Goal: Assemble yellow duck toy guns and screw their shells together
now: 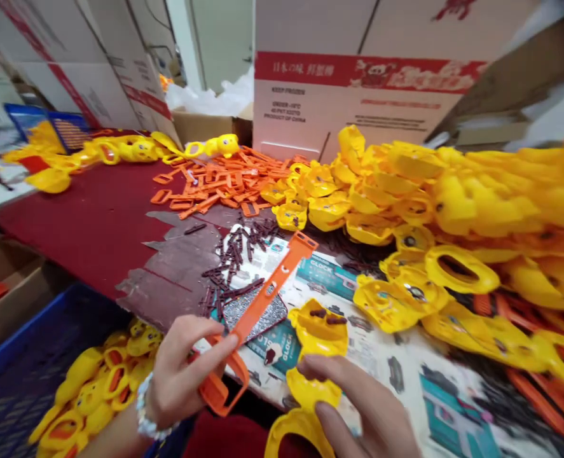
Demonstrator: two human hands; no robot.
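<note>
An orange plastic strip with a looped handle (262,299) is pinched in my left hand (186,369), its flat end pointing up and away over the table. My right hand (362,407), thumb and index finger apart, is at a yellow duck-shaped shell (317,331) near the table's front edge. Small dark brown pieces lie in the shell's upper part, and its ring-shaped handle (294,432) points toward me. Beneath the orange strip is a glittery dark-edged rectangle (255,312). Loose dark brown pieces (234,254) are scattered just beyond it.
Orange strips (224,178) lie heaped at the back, and yellow shells (405,197) are piled on the right. A blue crate (5,356) holding yellow pieces stands at lower left. White cartons (348,108) rise behind the red-covered table (95,222).
</note>
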